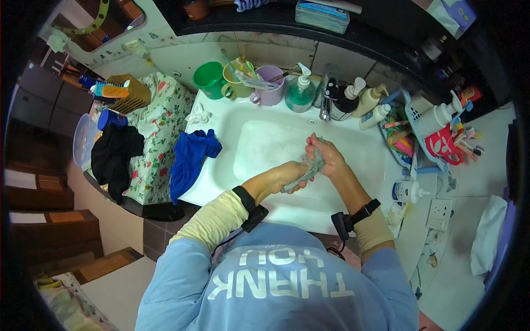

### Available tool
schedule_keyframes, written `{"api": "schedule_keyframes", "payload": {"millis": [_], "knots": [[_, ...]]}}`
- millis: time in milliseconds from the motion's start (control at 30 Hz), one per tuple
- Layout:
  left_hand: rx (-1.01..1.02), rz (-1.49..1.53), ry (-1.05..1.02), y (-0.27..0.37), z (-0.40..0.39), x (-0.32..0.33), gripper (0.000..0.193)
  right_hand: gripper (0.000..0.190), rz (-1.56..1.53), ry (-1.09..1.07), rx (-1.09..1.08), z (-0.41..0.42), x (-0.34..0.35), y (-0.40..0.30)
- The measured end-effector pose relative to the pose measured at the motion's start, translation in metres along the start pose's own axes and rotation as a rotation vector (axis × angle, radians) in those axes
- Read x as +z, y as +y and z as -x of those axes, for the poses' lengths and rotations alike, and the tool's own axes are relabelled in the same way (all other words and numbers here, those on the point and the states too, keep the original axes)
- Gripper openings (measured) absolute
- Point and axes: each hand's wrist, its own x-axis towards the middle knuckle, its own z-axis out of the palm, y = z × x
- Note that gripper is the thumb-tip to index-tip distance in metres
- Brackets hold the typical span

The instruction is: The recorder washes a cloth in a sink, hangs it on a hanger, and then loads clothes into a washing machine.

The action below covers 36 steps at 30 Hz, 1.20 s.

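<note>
A wet grey cloth is bunched and twisted between both hands over the white washbasin. My left hand grips its lower end, fingers wrapped around it. Close beside, my right hand is closed on the cloth's upper part. Cloudy, sudsy water lies in the bowl below. A blue cloth hangs over the basin's left edge, and a small crumpled white cloth rests on the rim at the back left.
Behind the bowl stand a green cup, a yellow cup, a purple cup, a soap pump bottle and the faucet. Baskets and a white pump bottle are at right. A black garment lies left.
</note>
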Motion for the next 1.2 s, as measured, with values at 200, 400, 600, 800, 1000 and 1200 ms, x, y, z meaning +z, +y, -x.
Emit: {"api": "schedule_keyframes", "payload": {"millis": [200,400,600,800,1000,1200], "knots": [[0.416,-1.160,0.348,-0.032,-0.045,-0.007,0.038,0.021,0.336,0.641,-0.105,-0.019,0.017,0.017],[0.213,-0.514,0.284,-0.014,-0.038,-0.020,0.036,0.025,0.385,0.653,-0.307,-0.009,0.019,0.003],[-0.105,0.399,0.193,-0.001,-0.003,-0.043,0.043,0.019,0.736,0.358,-0.902,0.013,0.063,-0.003],[0.176,1.126,0.081,0.003,-0.014,-0.061,0.033,0.023,0.520,0.303,-0.761,0.014,0.082,-0.003],[0.864,0.605,0.322,0.032,0.012,-0.028,0.026,0.022,-0.355,0.127,-0.326,-0.006,0.040,0.013],[0.932,0.213,0.423,0.043,0.017,0.002,0.019,0.032,-0.401,0.076,-0.067,-0.003,0.062,0.027]]}}
